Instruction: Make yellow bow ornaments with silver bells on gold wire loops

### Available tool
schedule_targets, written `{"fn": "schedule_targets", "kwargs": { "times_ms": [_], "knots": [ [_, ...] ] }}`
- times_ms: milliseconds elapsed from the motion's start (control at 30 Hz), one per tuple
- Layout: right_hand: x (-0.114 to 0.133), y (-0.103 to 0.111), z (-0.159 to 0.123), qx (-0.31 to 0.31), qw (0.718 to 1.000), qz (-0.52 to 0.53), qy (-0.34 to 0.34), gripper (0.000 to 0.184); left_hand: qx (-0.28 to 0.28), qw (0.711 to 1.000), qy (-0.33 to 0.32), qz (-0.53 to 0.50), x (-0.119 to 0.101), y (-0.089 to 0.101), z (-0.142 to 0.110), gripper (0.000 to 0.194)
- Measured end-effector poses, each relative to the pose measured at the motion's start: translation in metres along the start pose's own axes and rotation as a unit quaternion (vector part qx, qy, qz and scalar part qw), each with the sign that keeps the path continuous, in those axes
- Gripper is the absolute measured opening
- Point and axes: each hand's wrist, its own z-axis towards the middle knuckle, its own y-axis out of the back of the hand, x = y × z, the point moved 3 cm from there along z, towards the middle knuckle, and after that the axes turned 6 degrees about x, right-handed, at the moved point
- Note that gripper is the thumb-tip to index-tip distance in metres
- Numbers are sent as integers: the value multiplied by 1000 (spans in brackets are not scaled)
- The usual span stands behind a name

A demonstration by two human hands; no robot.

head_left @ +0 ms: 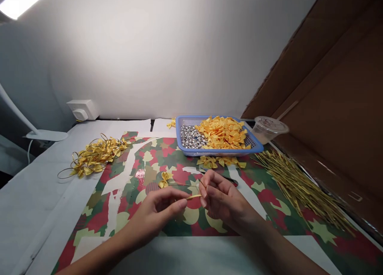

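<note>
I have a narrow yellow strip (195, 196) stretched between my two hands, low over the patterned sheet (122, 221). My left hand (167, 205) nips its left end, with the thumb and forefinger almost closed and the strip running out past the forefinger's tip. The strip's other end meets the fingertips of my right hand (217, 195), which are bunched tightly together, so the bare stretch of yellow lies right between my two sets of fingertips. A thin stem (185, 184) also reaches my right fingers from the left; I can't tell just how they grip it. At its far end sits a yellow bow (164, 180), beyond my left knuckles and touching neither hand.

Behind my right hand, partly hidden by it, is a dark tool (231, 181) I can't make out fully. Farther off stands the blue basket (221, 151), silver beads (191, 137) in its left part and a heap of orange-yellow bows (223, 131) beside them. More bows (209, 162) lie along its near edge. To my right is a bundle of golden stems (302, 183), with a lidded clear cup (269, 127) behind it. Well over to my left is a tangle of bows on looped stems (95, 153).
</note>
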Motion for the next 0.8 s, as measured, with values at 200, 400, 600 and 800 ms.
{"fn": "schedule_targets", "kwargs": {
  "times_ms": [200, 400, 600, 800],
  "knots": [
    [-3, 1, 1, -13, 1000, 17, 2, 28, -6, 954, 58, -294, 7, 2, 7, 25],
    [-7, 5, 0, -32, 999, 4, 4, 23, 14, 904, 69, -422, -1, 9, 3, 33],
    [-8, 4, 0, -50, 998, 15, -19, 19, -9, 911, 51, -409, -3, 17, 5, 57],
    [-6, 3, -2, -47, 997, 53, -22, 14, 68, 922, 29, -380, -2, 10, 3, 35]
  ]
}}
